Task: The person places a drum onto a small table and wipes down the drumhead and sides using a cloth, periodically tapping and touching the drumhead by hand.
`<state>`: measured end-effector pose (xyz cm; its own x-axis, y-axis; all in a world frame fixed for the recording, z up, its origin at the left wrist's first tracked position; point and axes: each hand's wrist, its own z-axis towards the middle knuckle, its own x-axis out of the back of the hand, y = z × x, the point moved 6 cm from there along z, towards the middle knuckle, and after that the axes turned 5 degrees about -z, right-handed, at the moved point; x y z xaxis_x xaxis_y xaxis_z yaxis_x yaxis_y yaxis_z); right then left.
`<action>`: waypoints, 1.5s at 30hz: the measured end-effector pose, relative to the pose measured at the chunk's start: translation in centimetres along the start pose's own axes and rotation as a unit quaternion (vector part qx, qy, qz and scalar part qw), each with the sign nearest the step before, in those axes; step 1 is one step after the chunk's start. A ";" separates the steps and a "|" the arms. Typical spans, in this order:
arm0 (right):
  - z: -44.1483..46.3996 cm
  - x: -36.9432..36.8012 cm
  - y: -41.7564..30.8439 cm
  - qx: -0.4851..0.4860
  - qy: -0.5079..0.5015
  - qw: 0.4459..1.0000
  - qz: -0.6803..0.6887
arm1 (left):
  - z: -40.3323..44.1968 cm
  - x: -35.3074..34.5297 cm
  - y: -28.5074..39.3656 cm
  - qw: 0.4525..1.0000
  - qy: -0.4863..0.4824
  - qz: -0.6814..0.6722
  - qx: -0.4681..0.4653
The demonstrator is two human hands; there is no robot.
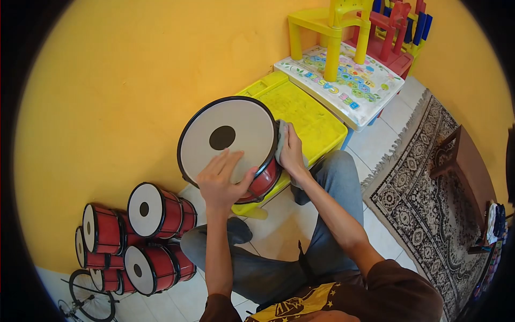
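Observation:
A red drum (226, 140) with a white head, a black centre dot and a black rim stands tilted on a small yellow table (300, 107). My left hand (221, 180) lies over the lower part of the drum head, fingers spread, holding nothing. At the drum's right side, my right hand (291, 150) presses a grey cloth (281, 140) against the rim and shell. Part of the cloth is hidden behind my fingers.
Several red drums (145, 209) are grouped on the tiled floor at the left, near a bicycle wheel (91, 295). A white patterned table (343, 80) bears a yellow chair (332, 32). A rug (413, 182) and a brown wooden piece of furniture (466, 166) are at the right.

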<state>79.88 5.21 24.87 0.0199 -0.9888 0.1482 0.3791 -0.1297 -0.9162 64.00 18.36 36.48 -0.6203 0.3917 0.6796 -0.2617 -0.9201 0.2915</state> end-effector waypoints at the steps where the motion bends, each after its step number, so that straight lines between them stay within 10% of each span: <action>1: -0.7 0.1 0.0 0.000 0.001 1.000 -0.006 | -0.1 0.7 -0.3 1.000 0.028 0.000 -0.013; 13: -9.9 2.7 -3.1 -0.140 0.036 0.988 0.046 | -0.5 3.4 -6.1 0.996 0.062 0.036 0.046; 26: -12.5 -0.2 -3.9 -0.087 -0.048 0.992 0.078 | 0.4 2.8 -3.8 0.990 0.051 -0.094 0.092; 36: -8.1 5.7 -3.0 -0.105 0.228 0.954 0.163 | -0.3 2.2 -4.2 0.982 0.056 -0.144 0.106; 45: -1.2 -0.8 0.0 -0.068 0.069 0.990 0.107 | -0.5 2.7 -4.6 0.976 0.102 -0.147 0.125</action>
<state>78.80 5.88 24.29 -0.0431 -0.9942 -0.0985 0.2513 0.0846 -0.9642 63.17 23.59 36.64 -0.6866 0.6061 0.4015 -0.2780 -0.7292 0.6253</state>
